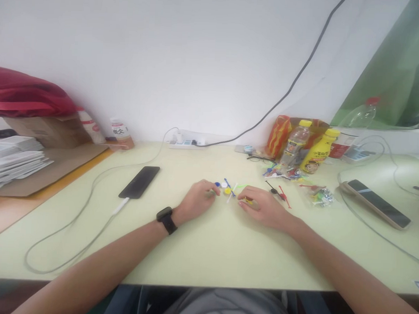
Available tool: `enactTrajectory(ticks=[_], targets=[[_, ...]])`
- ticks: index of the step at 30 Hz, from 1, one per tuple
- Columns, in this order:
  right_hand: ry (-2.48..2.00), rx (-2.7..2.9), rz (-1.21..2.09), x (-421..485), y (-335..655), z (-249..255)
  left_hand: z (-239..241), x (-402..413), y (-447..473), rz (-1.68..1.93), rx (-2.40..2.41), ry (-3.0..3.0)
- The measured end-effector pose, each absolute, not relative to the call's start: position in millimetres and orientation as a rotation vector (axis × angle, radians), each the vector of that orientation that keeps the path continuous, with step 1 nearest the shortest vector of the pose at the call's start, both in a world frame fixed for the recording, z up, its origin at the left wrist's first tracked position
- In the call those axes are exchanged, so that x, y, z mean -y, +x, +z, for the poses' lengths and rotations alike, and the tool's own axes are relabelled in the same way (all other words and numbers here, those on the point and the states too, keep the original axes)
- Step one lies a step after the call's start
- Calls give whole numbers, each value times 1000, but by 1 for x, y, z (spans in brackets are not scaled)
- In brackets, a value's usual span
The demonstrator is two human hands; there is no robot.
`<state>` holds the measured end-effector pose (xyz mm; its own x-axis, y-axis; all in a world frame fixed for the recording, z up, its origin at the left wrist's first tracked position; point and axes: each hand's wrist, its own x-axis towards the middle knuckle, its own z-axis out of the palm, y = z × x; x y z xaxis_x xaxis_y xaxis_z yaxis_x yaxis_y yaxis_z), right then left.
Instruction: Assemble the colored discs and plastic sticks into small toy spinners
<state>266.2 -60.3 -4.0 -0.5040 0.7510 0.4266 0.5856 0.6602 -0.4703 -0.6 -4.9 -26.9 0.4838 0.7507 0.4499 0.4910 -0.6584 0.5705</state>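
Pale desk, wide near-edge margin; left hand curled shut, right hand pinching yellow piece.

Two bare hands: left hand, right hand. Two dark flat smartphones: left smartphone, right smartphone. Three plastic bottles at right: clear yellow-capped bottle, yellow bottle, clear red-capped bottle. One black wristwatch. One white power strip. Small coloured plastic pieces: too small to count.
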Motion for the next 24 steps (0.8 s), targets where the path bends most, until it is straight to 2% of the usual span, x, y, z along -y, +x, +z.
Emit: enactTrajectory(ticks=[24], targets=[[-972,2297,371,61,267,-2,-24,8,3,982,-948,2383]])
